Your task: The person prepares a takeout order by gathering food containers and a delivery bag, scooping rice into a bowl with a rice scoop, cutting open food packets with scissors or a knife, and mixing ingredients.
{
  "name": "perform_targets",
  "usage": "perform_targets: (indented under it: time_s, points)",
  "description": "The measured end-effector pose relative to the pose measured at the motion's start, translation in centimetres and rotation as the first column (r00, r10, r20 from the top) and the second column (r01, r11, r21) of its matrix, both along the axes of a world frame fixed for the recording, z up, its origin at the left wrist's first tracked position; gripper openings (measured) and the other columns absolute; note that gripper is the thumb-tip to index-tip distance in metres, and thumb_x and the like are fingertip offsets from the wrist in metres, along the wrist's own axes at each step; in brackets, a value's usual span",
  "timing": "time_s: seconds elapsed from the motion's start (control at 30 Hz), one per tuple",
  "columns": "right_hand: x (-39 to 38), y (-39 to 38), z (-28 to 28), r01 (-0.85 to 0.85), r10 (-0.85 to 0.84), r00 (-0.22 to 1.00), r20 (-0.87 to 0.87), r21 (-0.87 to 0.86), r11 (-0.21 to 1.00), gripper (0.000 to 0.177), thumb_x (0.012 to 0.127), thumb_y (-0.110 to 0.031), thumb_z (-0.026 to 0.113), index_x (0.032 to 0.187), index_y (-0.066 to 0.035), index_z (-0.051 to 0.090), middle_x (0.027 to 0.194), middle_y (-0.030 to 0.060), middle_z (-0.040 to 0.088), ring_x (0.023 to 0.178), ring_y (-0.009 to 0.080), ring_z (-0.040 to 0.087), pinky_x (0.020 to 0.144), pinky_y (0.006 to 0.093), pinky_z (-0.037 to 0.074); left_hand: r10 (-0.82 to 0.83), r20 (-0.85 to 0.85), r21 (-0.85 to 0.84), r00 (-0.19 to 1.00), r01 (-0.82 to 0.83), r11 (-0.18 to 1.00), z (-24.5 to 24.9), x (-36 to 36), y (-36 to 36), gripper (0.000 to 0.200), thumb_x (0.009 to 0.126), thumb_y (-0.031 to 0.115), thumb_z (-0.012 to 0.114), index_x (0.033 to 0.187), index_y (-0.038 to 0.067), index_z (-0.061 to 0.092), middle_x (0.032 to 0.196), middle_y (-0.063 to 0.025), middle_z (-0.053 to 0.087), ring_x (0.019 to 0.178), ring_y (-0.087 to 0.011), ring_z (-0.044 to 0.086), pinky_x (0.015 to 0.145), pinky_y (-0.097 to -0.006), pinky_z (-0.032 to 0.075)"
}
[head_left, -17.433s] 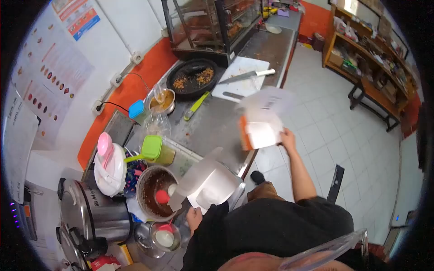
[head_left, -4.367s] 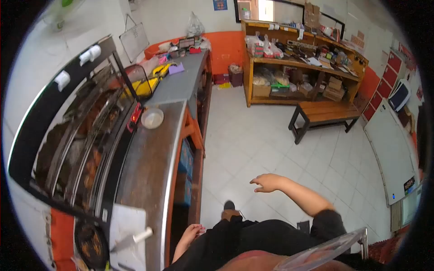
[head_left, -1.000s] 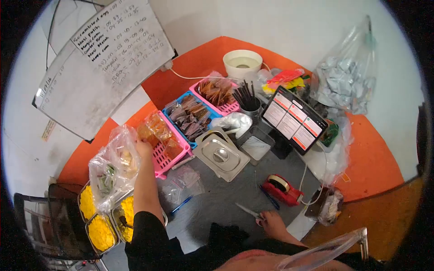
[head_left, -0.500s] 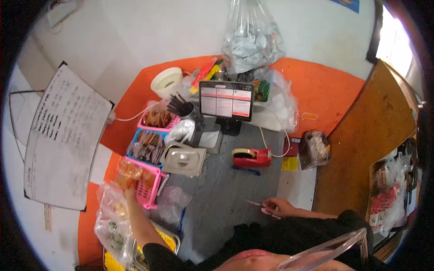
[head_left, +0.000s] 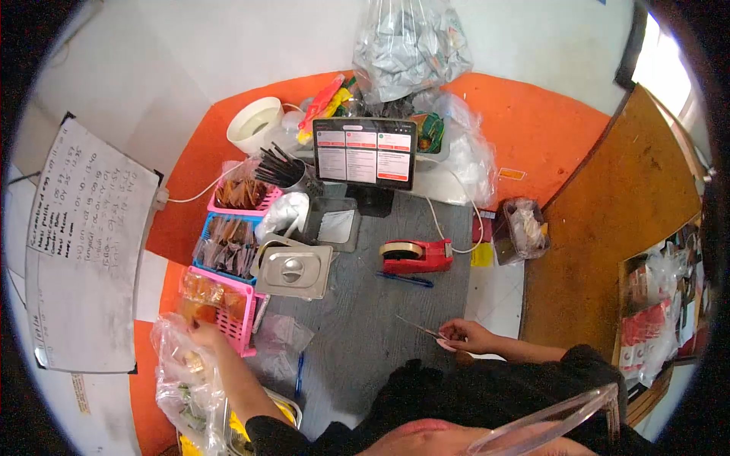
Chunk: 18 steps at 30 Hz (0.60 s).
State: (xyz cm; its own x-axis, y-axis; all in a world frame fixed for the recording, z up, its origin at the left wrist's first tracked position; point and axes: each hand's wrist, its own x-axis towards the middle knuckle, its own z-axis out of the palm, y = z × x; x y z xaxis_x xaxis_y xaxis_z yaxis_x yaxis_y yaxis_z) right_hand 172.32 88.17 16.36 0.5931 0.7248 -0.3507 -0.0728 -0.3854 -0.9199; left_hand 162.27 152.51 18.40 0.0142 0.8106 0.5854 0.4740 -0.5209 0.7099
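Observation:
My right hand point(head_left: 464, 335) is closed on the handles of a pair of scissors point(head_left: 420, 327), whose blades point left over the grey tabletop point(head_left: 357, 334). At the left, my left hand point(head_left: 205, 334) is at the near edge of a pink basket point(head_left: 237, 327) that holds clear packets with orange-brown contents point(head_left: 204, 295). A clear plastic bag point(head_left: 171, 357) lies just beside this hand. The fingers of my left hand are small and partly hidden, so what they hold, if anything, cannot be made out.
A steel lid point(head_left: 295, 272), a blue basket point(head_left: 226, 243) of sachets, a red tape dispenser point(head_left: 426, 257) and a blue pen point(head_left: 405, 279) lie beyond my hands. A tablet point(head_left: 365, 153) stands at the back. Near my left forearm is a tray with yellow contents point(head_left: 283, 410).
The view has shifted, so most things appear further left and higher. My left hand has drawn back from the packets towards the basket's near edge. The scissors' blades now show more clearly.

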Motion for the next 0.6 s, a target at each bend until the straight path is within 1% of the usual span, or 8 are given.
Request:
perform_targets:
  time_s: [0.13, 0.2, 0.3, 0.33, 0.4, 0.47, 0.53, 0.6]
  points:
    - [0.6, 0.1, 0.7, -0.061, 0.060, 0.997, 0.038, 0.016, 0.998, 0.042, 0.081, -0.015, 0.058, 0.118, -0.006, 0.042, 0.094, 0.0082, 0.056, 0.084, 0.0142, 0.055, 0.075, 0.0285, 0.045, -0.018, 0.082, 0.208, 0.996, 0.000, 0.978, 5.1, 0.5, -5.3, 0.024, 0.079, 0.010, 0.054, 0.093, -0.009, 0.055, 0.090, -0.0217, 0.057, 0.083, -0.0304, 0.055, 0.077, -0.0360, 0.044]
    - [0.7, 0.6, 1.5, 0.078, -0.014, 0.933, -0.359, 0.166, 0.983, 0.050, 0.080, -0.012, 0.058, 0.125, -0.007, 0.036, 0.098, 0.0098, 0.057, 0.087, 0.0151, 0.055, 0.077, 0.0297, 0.044, -0.063, 0.258, 0.295, 0.964, -0.016, 0.955, 8.3, 0.5, -9.4, 0.024, 0.080, 0.009, 0.053, 0.097, -0.009, 0.052, 0.091, -0.0191, 0.056, 0.082, -0.0271, 0.055, 0.076, -0.0345, 0.044]
    - [1.3, 2.9, 6.0, 0.062, 0.112, 0.920, -0.376, 0.421, 0.905, 0.060, 0.077, -0.004, 0.059, 0.129, -0.008, 0.030, 0.109, 0.0133, 0.054, 0.097, 0.0177, 0.052, 0.078, 0.0319, 0.046, -0.240, 0.159, 0.245, 0.958, 0.197, 0.949, 12.5, -1.9, -17.4, 0.020, 0.079, 0.008, 0.055, 0.096, -0.004, 0.054, 0.091, -0.0135, 0.057, 0.080, -0.0226, 0.054, 0.075, -0.0318, 0.044]
    - [1.4, 4.1, 7.7, 0.054, 0.128, 0.923, -0.362, 0.451, 0.891, 0.060, 0.076, -0.002, 0.059, 0.128, -0.007, 0.031, 0.111, 0.0137, 0.052, 0.099, 0.0182, 0.052, 0.077, 0.0313, 0.047, -0.354, 0.110, 0.182, 0.929, 0.332, 0.926, 13.1, -2.8, -20.1, 0.020, 0.079, 0.007, 0.056, 0.097, -0.002, 0.055, 0.092, -0.0112, 0.057, 0.080, -0.0205, 0.053, 0.074, -0.0307, 0.043]
    - [1.8, 6.8, 10.1, 0.027, 0.142, 0.945, -0.294, 0.504, 0.863, 0.064, 0.070, -0.001, 0.065, 0.126, -0.006, 0.033, 0.116, 0.0134, 0.049, 0.103, 0.0198, 0.050, 0.076, 0.0296, 0.049, -0.633, 0.272, 0.029, 0.725, 0.652, 0.758, 14.0, -3.6, -26.4, 0.019, 0.078, 0.005, 0.056, 0.097, 0.001, 0.056, 0.090, -0.0055, 0.057, 0.080, -0.0152, 0.052, 0.073, -0.0271, 0.043]
    - [2.1, 9.1, 11.8, -0.137, 0.035, 0.976, 0.216, 0.480, 0.867, 0.059, 0.066, -0.002, 0.069, 0.116, -0.004, 0.039, 0.114, 0.0120, 0.050, 0.103, 0.0185, 0.049, 0.071, 0.0278, 0.049, -0.572, 0.541, -0.226, 0.617, 0.762, 0.607, 14.6, -4.1, -32.7, 0.018, 0.078, 0.002, 0.057, 0.096, 0.002, 0.057, 0.087, -0.0021, 0.056, 0.078, -0.0106, 0.051, 0.071, -0.0233, 0.042]
    - [0.3, 10.2, 16.6, -0.088, 0.019, 0.995, 0.098, 0.760, 0.644, 0.049, 0.064, -0.002, 0.071, 0.103, -0.004, 0.041, 0.103, 0.0081, 0.055, 0.098, 0.0151, 0.052, 0.066, 0.0249, 0.046, -0.624, 0.600, -0.272, 0.501, 0.861, 0.429, 15.5, -4.8, -37.1, 0.018, 0.078, 0.000, 0.057, 0.096, 0.001, 0.056, 0.085, -0.0013, 0.056, 0.077, -0.0079, 0.051, 0.070, -0.0201, 0.041]
    - [-1.2, 9.2, 19.9, -0.135, 0.083, 0.991, 0.109, 0.656, 0.743, 0.045, 0.065, -0.002, 0.071, 0.098, -0.005, 0.041, 0.095, 0.0061, 0.056, 0.092, 0.0135, 0.053, 0.064, 0.0237, 0.045, -0.624, 0.633, -0.265, 0.457, 0.886, 0.381, 16.3, -5.6, -40.4, 0.018, 0.078, 0.001, 0.057, 0.096, 0.002, 0.056, 0.086, -0.0006, 0.056, 0.076, -0.0073, 0.050, 0.068, -0.0197, 0.041]
